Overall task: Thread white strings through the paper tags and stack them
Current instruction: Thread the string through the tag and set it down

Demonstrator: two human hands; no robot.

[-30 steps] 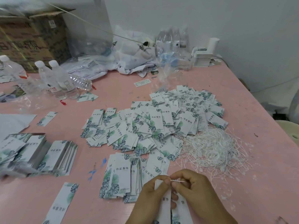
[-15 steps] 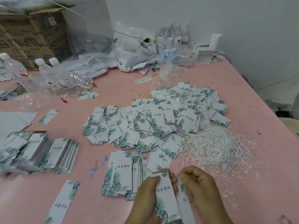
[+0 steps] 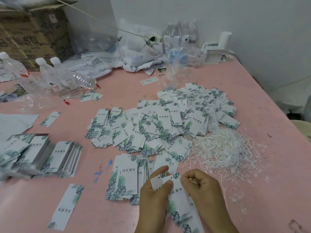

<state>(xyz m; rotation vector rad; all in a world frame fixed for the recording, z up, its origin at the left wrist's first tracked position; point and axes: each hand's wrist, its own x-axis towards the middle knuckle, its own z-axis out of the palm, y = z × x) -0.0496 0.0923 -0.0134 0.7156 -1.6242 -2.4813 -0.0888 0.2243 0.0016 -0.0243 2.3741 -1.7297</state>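
My left hand [image 3: 154, 197] grips white paper tags with a green leaf print [image 3: 176, 198] near the table's front edge, thumb pressed on their top. My right hand [image 3: 202, 187] sits just right of the tags' top corner, fingers curled and pinching a thin white string [image 3: 193, 182]. A tangle of white strings [image 3: 222, 148] lies to the right. A big loose heap of tags [image 3: 165, 121] fills the middle. A small pile of tags [image 3: 129, 177] lies left of my hands.
Stacked tags [image 3: 42, 153] sit at the left, a single tag [image 3: 66, 206] at the front left. Water bottles [image 3: 57, 78], a cardboard box [image 3: 30, 36], plastic bags [image 3: 139, 49] and a white device [image 3: 215, 51] line the back of the pink table [image 3: 269, 165].
The tags in my left hand have tilted up, showing their printed face and punched holes. My right hand has drawn back a little to the right with the string.
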